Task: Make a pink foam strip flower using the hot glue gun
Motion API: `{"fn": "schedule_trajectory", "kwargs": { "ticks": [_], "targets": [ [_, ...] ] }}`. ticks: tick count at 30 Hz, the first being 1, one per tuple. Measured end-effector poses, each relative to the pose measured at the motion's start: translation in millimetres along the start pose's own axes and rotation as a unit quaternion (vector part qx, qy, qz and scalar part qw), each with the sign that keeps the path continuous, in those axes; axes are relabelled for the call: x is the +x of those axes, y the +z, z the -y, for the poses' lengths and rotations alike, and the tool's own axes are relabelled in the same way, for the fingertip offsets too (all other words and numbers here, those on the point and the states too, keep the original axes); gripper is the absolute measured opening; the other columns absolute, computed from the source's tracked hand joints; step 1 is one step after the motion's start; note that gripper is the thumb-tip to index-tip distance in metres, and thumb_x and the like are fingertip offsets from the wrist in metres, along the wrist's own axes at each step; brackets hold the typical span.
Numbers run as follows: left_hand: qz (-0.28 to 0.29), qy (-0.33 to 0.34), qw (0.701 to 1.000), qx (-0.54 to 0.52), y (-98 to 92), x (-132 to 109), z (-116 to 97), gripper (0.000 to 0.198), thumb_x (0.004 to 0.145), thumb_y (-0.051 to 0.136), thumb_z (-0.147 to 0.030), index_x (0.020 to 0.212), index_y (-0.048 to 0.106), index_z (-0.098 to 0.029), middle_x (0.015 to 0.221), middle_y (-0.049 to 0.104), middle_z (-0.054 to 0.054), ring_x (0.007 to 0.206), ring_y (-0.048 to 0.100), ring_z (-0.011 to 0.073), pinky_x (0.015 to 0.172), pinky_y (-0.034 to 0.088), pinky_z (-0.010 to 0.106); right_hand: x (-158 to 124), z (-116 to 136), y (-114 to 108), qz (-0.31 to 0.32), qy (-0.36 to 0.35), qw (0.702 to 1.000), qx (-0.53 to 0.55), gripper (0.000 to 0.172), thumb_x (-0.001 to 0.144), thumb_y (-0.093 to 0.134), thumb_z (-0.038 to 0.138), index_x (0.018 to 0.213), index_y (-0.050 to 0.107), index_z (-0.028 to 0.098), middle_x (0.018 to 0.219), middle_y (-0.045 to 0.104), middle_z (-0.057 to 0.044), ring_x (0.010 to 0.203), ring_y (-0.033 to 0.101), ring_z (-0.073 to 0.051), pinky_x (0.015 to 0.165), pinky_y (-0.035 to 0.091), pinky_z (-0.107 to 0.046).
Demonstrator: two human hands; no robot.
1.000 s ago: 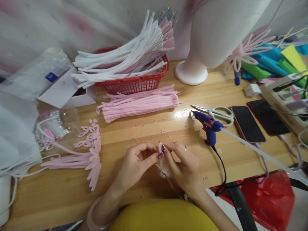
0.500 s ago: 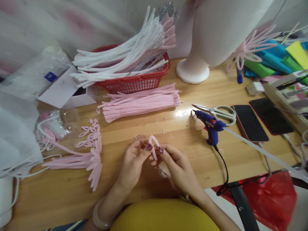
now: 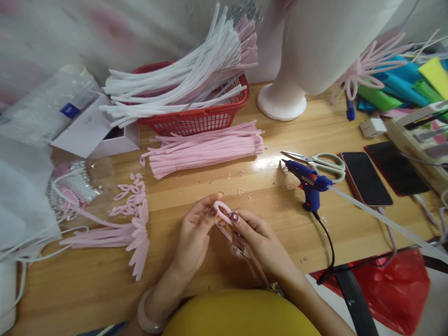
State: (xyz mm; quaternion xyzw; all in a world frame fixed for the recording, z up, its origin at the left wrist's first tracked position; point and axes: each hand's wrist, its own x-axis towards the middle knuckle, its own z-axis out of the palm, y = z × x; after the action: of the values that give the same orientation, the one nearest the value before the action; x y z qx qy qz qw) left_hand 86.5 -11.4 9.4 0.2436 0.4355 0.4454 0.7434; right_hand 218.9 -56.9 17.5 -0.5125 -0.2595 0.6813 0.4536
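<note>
Between my two hands a pink pipe cleaner [image 3: 223, 205] is bent into a small loop. My left hand [image 3: 196, 233] pinches the loop's left side, thumb against fingers. The right side is gripped between thumb and fingers of my right hand [image 3: 257, 238], and a tail of the strip trails below toward me. To the left lie pink pipe cleaner pieces shaped into pointed petals [image 3: 138, 233], with several small pink loops [image 3: 129, 198] behind them. A thick bundle of pink pipe cleaners [image 3: 206, 148] lies beyond my hands.
A blue glue gun [image 3: 308, 182] with its stick and cord lies to the right, beside scissors [image 3: 324, 163] and two phones [image 3: 366, 179]. A red basket [image 3: 196, 122] of white and pink stems stands behind, near a white mannequin stand [image 3: 282, 102]. Clippings dot the table [image 3: 168, 280].
The pink strip has gone from an open arch to a closed loop, tilted to the right. My left hand has shifted slightly left, and the strip's tail now shows below.
</note>
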Motion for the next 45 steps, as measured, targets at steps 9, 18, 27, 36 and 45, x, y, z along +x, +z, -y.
{"fn": "schedule_trajectory", "kwargs": {
  "ticks": [9, 18, 27, 36, 45],
  "targets": [
    [0.027, -0.033, 0.998, -0.055, -0.8, 0.4, -5.5, 0.019, 0.063, 0.089, -0.039, 0.071, 0.080, -0.025, 0.079, 0.078, 0.002, 0.055, 0.057, 0.0072, 0.058, 0.047, 0.019, -1.9, 0.7, -0.1, 0.070, 0.026, 0.997, -0.002, 0.036, 0.091, 0.060, 0.052, 0.084, 0.067, 0.018, 0.062, 0.040, 0.006, 0.053, 0.036, -0.008, 0.050, 0.030, -0.023],
    [0.082, -0.031, 0.992, -0.094, -3.5, -1.1, -5.6, 0.019, 0.067, 0.087, -0.041, 0.075, 0.081, -0.025, 0.074, 0.078, 0.001, 0.053, 0.063, 0.0095, 0.046, 0.047, 0.017, -0.3, 0.7, 1.1, 0.122, 0.067, 0.989, 0.055, 0.036, 0.089, 0.064, 0.052, 0.081, 0.064, 0.017, 0.069, 0.043, 0.004, 0.054, 0.033, -0.007, 0.052, 0.030, -0.023],
    [0.003, 0.036, 0.996, -0.077, -4.8, 1.4, 2.2, 0.019, 0.068, 0.086, -0.039, 0.073, 0.079, -0.023, 0.071, 0.077, 0.000, 0.069, 0.071, 0.0133, 0.052, 0.054, 0.016, -1.2, 5.7, 0.6, 0.139, 0.007, 0.986, -0.089, 0.039, 0.098, 0.048, 0.052, 0.078, 0.051, 0.020, 0.065, 0.038, 0.005, 0.059, 0.035, -0.011, 0.054, 0.029, -0.025],
    [-0.043, 0.029, 0.995, -0.090, -5.3, 4.0, 3.3, 0.023, 0.063, 0.090, -0.039, 0.072, 0.077, -0.022, 0.071, 0.075, -0.002, 0.077, 0.071, 0.0112, 0.071, 0.055, 0.018, -8.0, 4.8, -3.5, 0.134, -0.006, 0.977, -0.165, 0.038, 0.104, 0.039, 0.047, 0.079, 0.050, 0.020, 0.067, 0.045, 0.005, 0.061, 0.042, -0.010, 0.059, 0.034, -0.024],
    [0.072, -0.059, 0.995, 0.018, -3.5, -1.4, 0.8, 0.023, 0.070, 0.085, -0.038, 0.084, 0.080, -0.021, 0.081, 0.079, 0.004, 0.073, 0.071, 0.0148, 0.078, 0.056, 0.026, -3.7, 0.8, -7.9, 0.141, 0.022, 0.989, -0.042, 0.039, 0.100, 0.046, 0.050, 0.075, 0.047, 0.020, 0.065, 0.039, 0.005, 0.055, 0.034, -0.009, 0.051, 0.029, -0.025]
  ]
}}
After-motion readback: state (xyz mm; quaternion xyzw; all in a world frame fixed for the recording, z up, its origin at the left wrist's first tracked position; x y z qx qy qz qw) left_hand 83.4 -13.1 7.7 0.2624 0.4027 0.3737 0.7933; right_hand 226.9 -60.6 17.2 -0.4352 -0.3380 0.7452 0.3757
